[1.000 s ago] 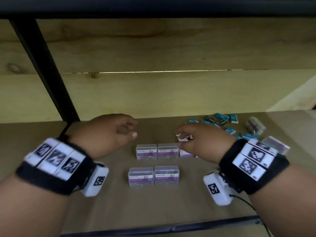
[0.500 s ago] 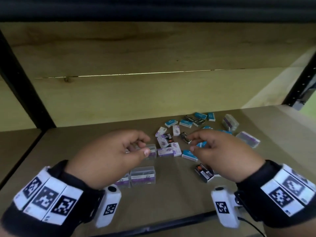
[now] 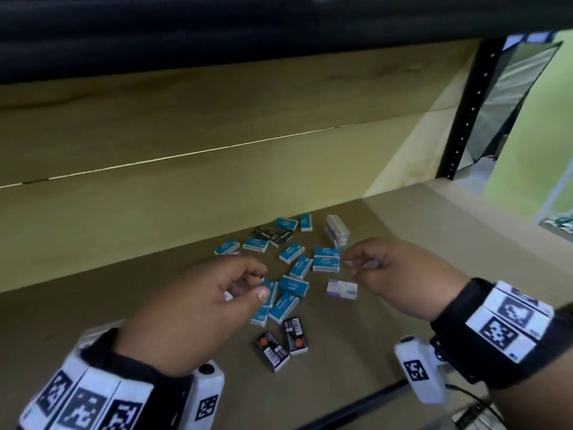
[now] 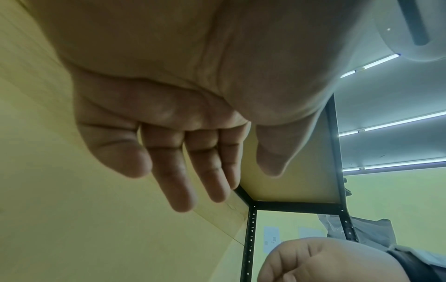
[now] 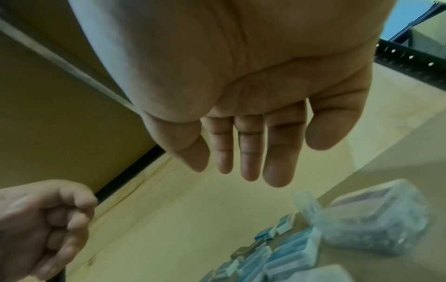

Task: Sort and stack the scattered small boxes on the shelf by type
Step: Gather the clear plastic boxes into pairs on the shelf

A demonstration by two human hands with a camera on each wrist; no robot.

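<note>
Where blue boxes [image 3: 293,285] scatter, long axes every way, both hands empty.

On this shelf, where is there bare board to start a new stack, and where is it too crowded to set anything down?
Bare board lies along the front edge of the shelf, between the two black boxes and the right hand, and on the right end toward the black upright. It is crowded mid-shelf: teal boxes lie packed between the left hand and the right.

No legible text on the boxes [image 3: 293,286]
</note>
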